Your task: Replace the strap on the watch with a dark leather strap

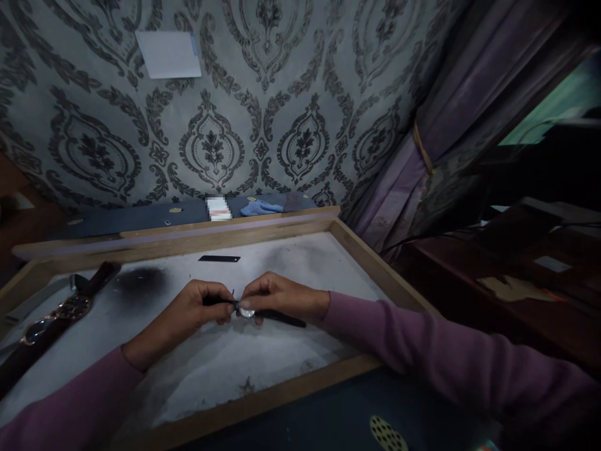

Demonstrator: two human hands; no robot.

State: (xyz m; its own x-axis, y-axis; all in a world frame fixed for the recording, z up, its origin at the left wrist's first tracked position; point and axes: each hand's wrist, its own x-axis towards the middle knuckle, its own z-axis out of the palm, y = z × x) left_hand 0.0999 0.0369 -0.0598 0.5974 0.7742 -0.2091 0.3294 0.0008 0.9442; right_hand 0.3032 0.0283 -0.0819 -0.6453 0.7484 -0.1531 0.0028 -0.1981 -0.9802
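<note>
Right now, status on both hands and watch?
Left hand and right hand both pinching the watch. Black strap extends below right hand. Dark strip beyond, clear of both hands.

Grey damask-patterned wallpaper fills twelve o'clock in dim light, bearing a white rectangle towards eleven. A tied purple curtain hangs at two; dark reddish furniture between three and four.
</note>
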